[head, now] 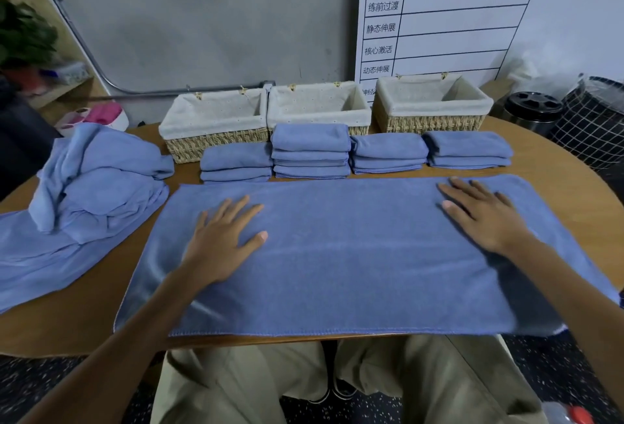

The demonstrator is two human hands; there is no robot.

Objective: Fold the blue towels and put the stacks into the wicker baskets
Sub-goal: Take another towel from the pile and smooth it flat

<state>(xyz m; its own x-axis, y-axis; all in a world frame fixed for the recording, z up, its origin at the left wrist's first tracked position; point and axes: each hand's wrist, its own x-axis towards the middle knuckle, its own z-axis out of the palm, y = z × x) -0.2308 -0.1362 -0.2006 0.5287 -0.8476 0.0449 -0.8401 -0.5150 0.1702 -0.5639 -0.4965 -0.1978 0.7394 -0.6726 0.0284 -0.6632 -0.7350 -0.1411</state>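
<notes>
A blue towel [354, 255] lies spread flat across the near part of the wooden table. My left hand [223, 241] rests palm down on its left half, fingers apart. My right hand [486, 217] presses flat on its right half, holding nothing. Behind the towel stand several stacks of folded blue towels: one at the left [236, 162], a taller one [310, 150], one right of it [388, 152] and one at the far right [469, 148]. Three cloth-lined wicker baskets sit empty at the back: left [216, 143], middle [361, 119], right [432, 121].
A heap of unfolded blue towels [91, 187] lies on the table's left side and hangs over the edge. A black bin [533, 109] and a mesh basket [594, 123] stand right of the table. A whiteboard chart [456, 18] leans on the wall. The table [557, 160] has a rounded edge.
</notes>
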